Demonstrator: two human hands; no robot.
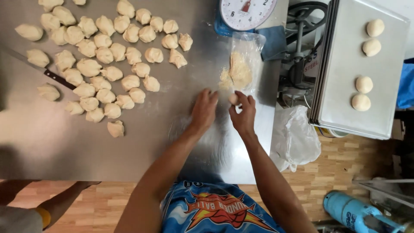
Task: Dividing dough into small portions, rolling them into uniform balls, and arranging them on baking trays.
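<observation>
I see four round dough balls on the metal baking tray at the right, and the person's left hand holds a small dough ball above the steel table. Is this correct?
Not quite. The head view shows the small dough ball in the right hand, not the left hand, which rests flat on the steel table. The four round dough balls do lie on the metal baking tray at the right.

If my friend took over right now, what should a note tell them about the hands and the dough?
Left hand: open, flat on the steel table, holding nothing.
Right hand: fingers curled on one small dough ball.
Done: four round balls sit on the baking tray.
Left: a big group of rough dough pieces on the table, beside a knife.
Bag of flour lies by the scale.
</observation>
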